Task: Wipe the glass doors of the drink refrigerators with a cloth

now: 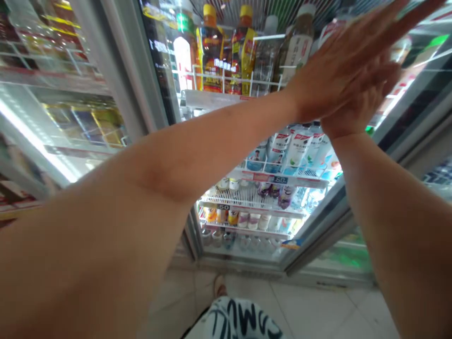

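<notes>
My left hand (348,63) reaches across to the upper right, fingers stretched out and nothing visible in them. It overlaps my right hand (362,106), which is raised just below and behind it. The two hands appear to touch near the palms. Most of my right hand's fingers are hidden or blurred, so what they do is unclear. Behind the hands stands a lit drinks cooler (261,176). Yellow-capped bottles (211,52) with dark labels line its top shelf, left of my hands. White-and-blue bottles (298,146) stand on a shelf beneath them.
Lower shelves hold small bottles (233,216) behind a price rail (224,207). A grey frame (130,61) edges the cooler on the left, with another lit drinks section (95,122) beyond. The tiled floor (314,306), a foot (219,286) and white patterned clothing (243,320) show below.
</notes>
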`<state>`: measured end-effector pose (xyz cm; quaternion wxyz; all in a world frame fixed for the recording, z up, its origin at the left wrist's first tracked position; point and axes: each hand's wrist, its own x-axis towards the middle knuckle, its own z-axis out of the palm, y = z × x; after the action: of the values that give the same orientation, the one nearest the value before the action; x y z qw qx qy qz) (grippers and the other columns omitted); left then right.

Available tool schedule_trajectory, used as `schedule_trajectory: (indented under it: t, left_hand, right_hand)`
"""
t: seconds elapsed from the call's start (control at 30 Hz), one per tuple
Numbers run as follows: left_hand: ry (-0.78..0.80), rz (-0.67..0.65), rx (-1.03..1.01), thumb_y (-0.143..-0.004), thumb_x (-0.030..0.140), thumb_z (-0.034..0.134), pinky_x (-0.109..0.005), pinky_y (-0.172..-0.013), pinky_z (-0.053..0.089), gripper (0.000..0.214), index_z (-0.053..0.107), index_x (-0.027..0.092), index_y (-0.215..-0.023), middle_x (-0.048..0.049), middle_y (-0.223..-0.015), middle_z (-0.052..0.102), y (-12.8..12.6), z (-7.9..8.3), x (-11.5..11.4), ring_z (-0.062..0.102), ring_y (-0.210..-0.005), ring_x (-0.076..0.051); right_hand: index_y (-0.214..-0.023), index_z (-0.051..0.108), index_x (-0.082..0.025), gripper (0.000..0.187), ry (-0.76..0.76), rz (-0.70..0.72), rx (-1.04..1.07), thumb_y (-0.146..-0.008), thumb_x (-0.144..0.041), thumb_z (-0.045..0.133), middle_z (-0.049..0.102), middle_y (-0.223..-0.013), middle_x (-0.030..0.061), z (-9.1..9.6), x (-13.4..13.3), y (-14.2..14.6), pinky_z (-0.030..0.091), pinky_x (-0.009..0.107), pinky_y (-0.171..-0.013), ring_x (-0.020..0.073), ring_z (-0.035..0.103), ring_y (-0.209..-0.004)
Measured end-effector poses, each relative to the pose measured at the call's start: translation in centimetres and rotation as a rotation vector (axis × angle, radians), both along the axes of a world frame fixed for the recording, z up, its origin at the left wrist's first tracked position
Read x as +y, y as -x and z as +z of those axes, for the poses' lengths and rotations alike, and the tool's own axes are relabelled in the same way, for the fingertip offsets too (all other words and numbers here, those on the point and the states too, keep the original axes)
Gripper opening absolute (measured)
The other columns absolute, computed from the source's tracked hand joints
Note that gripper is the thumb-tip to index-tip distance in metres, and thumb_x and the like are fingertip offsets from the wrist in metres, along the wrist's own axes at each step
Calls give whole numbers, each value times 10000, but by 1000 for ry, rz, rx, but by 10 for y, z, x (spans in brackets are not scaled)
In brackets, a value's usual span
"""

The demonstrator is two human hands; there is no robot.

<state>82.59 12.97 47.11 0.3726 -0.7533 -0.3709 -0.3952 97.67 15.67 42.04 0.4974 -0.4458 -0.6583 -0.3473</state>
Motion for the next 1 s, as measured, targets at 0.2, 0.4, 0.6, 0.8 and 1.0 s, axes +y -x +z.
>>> schedule_trajectory:
  t: [0.2,0.4,0.6,0.8,1.0]
  left_hand:
    - [-78,61,10,-1038,717,149,-622,-1182,-263,798,184,234,-1673,-40,-1739,42,128,-6,24,-169,-1580,-355]
    - [-125,320,53,-998,509,422,-375,-1101,-389,777,166,275,-1693,-46,-1744,107,247,-11,37,46,-1606,-374]
    - [-29,516,-93,-846,202,605,-347,-978,-494,955,173,300,-1691,-27,-1744,117,223,-32,16,22,-1604,-395]
    - [46,627,-121,-891,201,573,-325,-892,-527,889,193,292,-1689,-34,-1738,142,205,-34,-8,78,-1601,-402]
    - [26,592,-116,-900,140,538,-311,-895,-520,848,241,295,-1679,-20,-1729,181,207,-36,-6,114,-1603,-371]
  right_hand:
    - [-1612,321,-309,684,-241,44,-98,-1022,-648,252,309,-1674,-4,-2,13,-14,273,603,-1264,271,255,-1583]
    - [-1620,318,-266,715,-237,60,-181,-1003,-627,314,285,-1685,38,5,24,-25,247,576,-1265,305,196,-1598]
    - [-1638,215,-83,1123,-215,75,-323,-839,-837,452,179,-1700,184,7,24,-32,126,568,-1293,369,117,-1601]
    - [-1635,193,-39,1209,84,-25,-146,-845,-932,393,108,-1709,210,14,-18,4,72,509,-1316,361,66,-1610]
    - [-1672,183,-116,893,86,-89,40,-1023,-730,170,146,-1715,165,13,-34,35,61,498,-1330,350,102,-1608]
